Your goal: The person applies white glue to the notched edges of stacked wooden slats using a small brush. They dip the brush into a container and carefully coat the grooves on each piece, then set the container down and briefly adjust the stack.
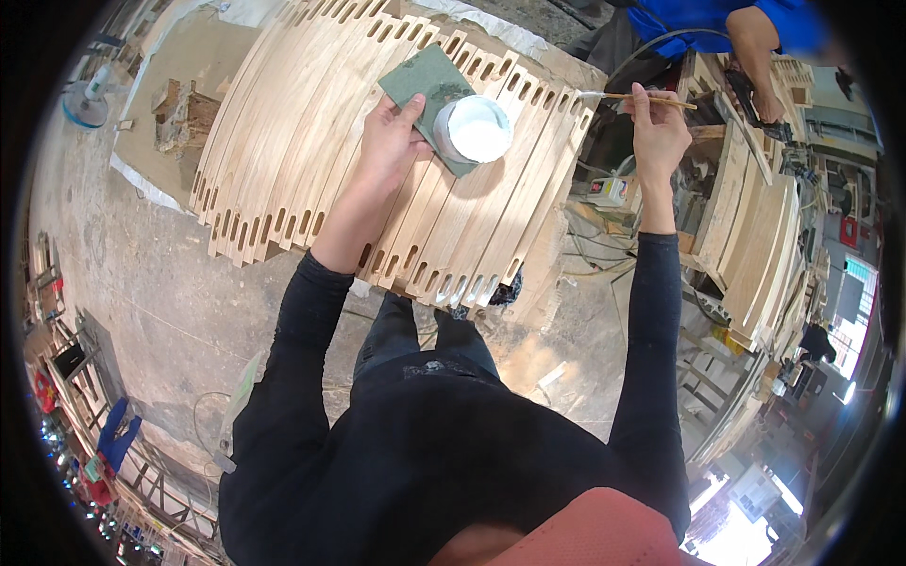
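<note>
My left hand (389,141) grips the edge of a flat green board (415,79), thumb on top. A white tub (475,129) filled with white, glue-like liquid rests on that board, above a row of pale wooden slats (283,123). Slots are cut near both ends of the slats. Between the thumb and fingers of my right hand (659,132) is a thin brush (630,97) with a wooden handle. Its whitish tip is at the far end of the rightmost slats; whether it touches the wood I cannot tell. White liquid shows in several slots at the near right.
At the upper right a person in blue (679,24) reaches a hand (772,106) to a dark tool over wooden parts. More curved wooden pieces (755,255) are stacked on the right. Broken wood (187,118) lies at the far left, and cables (604,259) run beside the slats.
</note>
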The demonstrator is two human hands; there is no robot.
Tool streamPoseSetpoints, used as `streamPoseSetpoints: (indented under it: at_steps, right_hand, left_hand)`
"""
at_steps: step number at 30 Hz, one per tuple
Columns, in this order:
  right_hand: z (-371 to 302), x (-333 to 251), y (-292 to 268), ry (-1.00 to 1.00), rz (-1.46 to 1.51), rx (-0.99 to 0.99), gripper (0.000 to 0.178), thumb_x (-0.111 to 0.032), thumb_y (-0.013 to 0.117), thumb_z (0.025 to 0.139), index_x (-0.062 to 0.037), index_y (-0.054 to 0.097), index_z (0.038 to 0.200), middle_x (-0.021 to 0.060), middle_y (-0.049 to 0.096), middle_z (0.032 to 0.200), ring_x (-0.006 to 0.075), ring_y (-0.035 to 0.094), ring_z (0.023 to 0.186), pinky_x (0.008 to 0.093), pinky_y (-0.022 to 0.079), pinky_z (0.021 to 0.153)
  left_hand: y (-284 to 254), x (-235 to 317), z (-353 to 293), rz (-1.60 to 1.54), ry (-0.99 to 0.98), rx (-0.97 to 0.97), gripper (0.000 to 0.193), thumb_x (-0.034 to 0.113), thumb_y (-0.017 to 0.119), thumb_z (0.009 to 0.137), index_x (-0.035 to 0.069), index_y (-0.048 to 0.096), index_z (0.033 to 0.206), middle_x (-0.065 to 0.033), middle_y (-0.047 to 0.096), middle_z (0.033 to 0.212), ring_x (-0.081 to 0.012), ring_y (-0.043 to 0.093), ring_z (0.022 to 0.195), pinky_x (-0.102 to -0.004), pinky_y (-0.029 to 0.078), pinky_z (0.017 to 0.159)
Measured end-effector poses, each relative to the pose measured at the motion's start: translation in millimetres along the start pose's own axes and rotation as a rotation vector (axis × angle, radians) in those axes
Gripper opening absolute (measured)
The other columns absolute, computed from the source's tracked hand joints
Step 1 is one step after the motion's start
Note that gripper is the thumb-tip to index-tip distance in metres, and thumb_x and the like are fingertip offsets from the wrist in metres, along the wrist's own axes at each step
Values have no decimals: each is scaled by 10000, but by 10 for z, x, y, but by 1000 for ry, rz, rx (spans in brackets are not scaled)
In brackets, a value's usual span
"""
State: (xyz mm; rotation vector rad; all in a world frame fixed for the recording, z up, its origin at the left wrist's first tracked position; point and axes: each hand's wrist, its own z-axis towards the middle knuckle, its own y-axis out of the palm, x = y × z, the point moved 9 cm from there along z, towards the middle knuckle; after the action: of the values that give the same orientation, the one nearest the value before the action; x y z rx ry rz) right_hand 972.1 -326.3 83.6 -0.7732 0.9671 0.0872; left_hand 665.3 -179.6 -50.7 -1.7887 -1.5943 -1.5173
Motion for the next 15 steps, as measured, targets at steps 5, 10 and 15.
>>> streamPoseSetpoints:
  at_steps: [5, 10, 15]
  right_hand:
    - [-14, -96, 33, -24, -36, -34, 222, -210, 657, 893, -2, 600, 842, 76, 694, 766, 111, 674, 707, 218, 513, 655]
    - [18, -15, 188, -110, -94, -100, 237, -239, 656, 892, -15, 609, 830, 67, 690, 736, 99, 674, 695, 210, 501, 644]
    - [62, -78, 291, -138, -290, -152, 283, -315, 641, 884, -41, 611, 821, 55, 676, 670, 125, 669, 623, 240, 494, 596]
  left_hand:
    - [-18, -10, 3, -39, 1, 0, 295, 195, 551, 944, 27, 513, 1184, -99, 647, 1029, -193, 677, 831, -319, 575, 688]
    - [24, -9, 10, -21, -9, -13, 301, 193, 557, 942, 28, 509, 1189, -101, 647, 1025, -187, 678, 824, -307, 572, 670]
    - [-40, -30, 31, 5, 0, -12, 306, 194, 567, 937, 29, 508, 1188, -100, 649, 1021, -176, 678, 820, -293, 566, 647]
